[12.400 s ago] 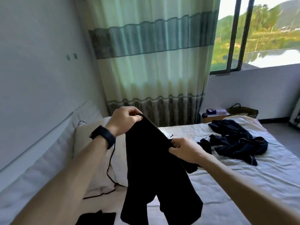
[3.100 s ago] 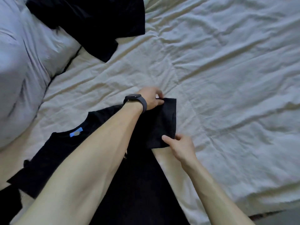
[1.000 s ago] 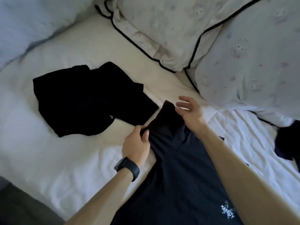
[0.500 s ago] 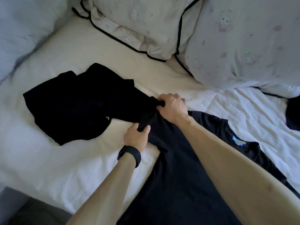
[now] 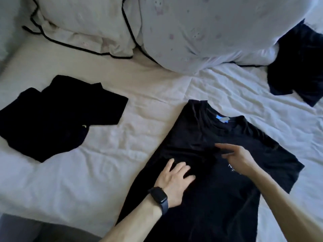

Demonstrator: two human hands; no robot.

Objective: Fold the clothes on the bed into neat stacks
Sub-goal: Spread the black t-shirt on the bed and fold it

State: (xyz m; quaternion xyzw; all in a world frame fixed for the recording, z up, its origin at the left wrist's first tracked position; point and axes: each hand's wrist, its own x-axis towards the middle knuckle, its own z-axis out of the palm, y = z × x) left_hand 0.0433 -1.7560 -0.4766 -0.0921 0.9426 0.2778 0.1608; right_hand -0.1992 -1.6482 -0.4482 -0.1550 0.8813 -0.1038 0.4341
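- Black short-sleeved T-shirt (image 5: 218, 198) lies front-up on the white crumpled bed sheet (image 5: 97, 172), right of the middle, its collar toward the pillows and a small blue neck label (image 5: 222, 119) showing.
- One side of it is folded in across the chest; the other sleeve lies spread flat on the sheet to the right.
- The person's left hand (image 5: 174, 179) rests palm-down on the folded part, fingers straight and spread apart, holding nothing.
- The right hand (image 5: 239, 158) is over the chest beside a small white print, fingers extended and loosely apart; whether they touch the cloth cannot be told.
- A dark smartwatch (image 5: 158, 198) sits on the left wrist.
- A folded black garment (image 5: 52, 116) lies well apart on the sheet to the left.
- A crumpled dark navy garment (image 5: 297, 70) lies at the upper right, against a pale printed pillow (image 5: 201, 32).
- A white pillow with black piping (image 5: 83, 23) lies beside that one, at the upper left.
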